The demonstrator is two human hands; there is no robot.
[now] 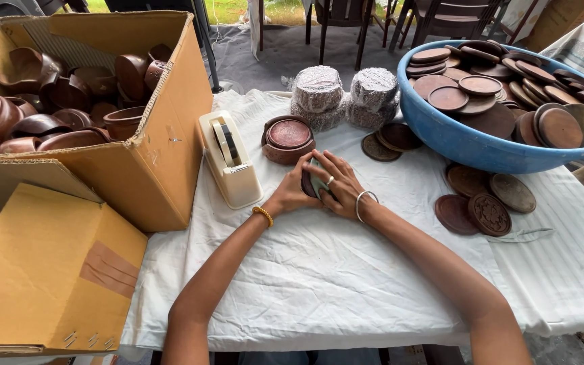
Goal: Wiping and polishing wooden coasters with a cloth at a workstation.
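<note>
plainly, both hands close around one small round wooden box (313, 184) at the middle of the table, on the white cloth (319, 270): the left hand (290, 194) cups its near side and the right hand (338, 184) lies over its top and far side, fingers spread, so most of it is hidden. it looks to be hard turned wood, stiff and fairly light, with a smooth face that could slip, and part of it seems covered in something pale, though i cannot tell what. it would probably take best at the rim, pinched from two opposite sides, since a lid may sit loose. just behind the hands stands another brown lidded box (287, 139), and to its left a cream tape dispenser (230, 159). farther back sit two wrapped bundles (345, 96). a blue basin (481, 145) at the right is heaped with round wooden lids, with a few carved discs (484, 199) lying on the cloth beneath it. at the left an open cardboard box (150, 162) holds many wooden bowls.
</note>
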